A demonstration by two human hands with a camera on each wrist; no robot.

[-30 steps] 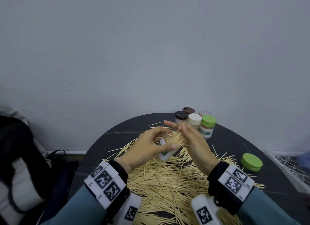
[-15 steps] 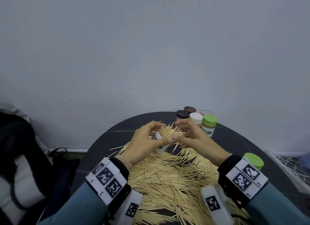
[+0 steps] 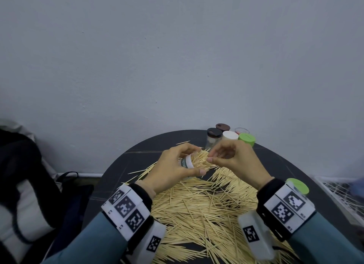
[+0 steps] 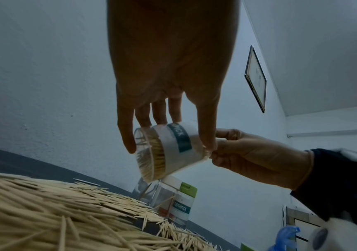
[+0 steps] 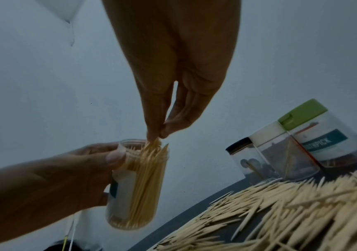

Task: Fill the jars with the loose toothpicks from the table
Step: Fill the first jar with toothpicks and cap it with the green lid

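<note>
My left hand [image 3: 197, 160] grips a clear jar with a white and teal label [image 3: 186, 163], tilted with its mouth toward the right, above the table. The jar [image 5: 137, 186] is packed with toothpicks that stick out of its mouth. My right hand [image 3: 211, 157] pinches the tips of those toothpicks [image 5: 151, 144] between thumb and fingers at the rim. In the left wrist view the jar [image 4: 173, 149] shows its toothpick-filled bottom. A broad pile of loose toothpicks [image 3: 206, 204] covers the dark round table [image 3: 118, 175] under both wrists.
Several jars stand together at the table's back edge: a black-lidded one [image 3: 213, 133], a brown-lidded one [image 3: 222, 127], a white-lidded one [image 3: 230, 135], a green-lidded one [image 3: 247, 138]. A loose green lid [image 3: 297, 186] lies by my right wrist. A dark bag [image 3: 23, 185] sits left of the table.
My right hand went from flat fingers alongside the toothpick bundle to a pinch on the tips at the jar's mouth. Both hands and the jar rose slightly and shifted toward the back.
</note>
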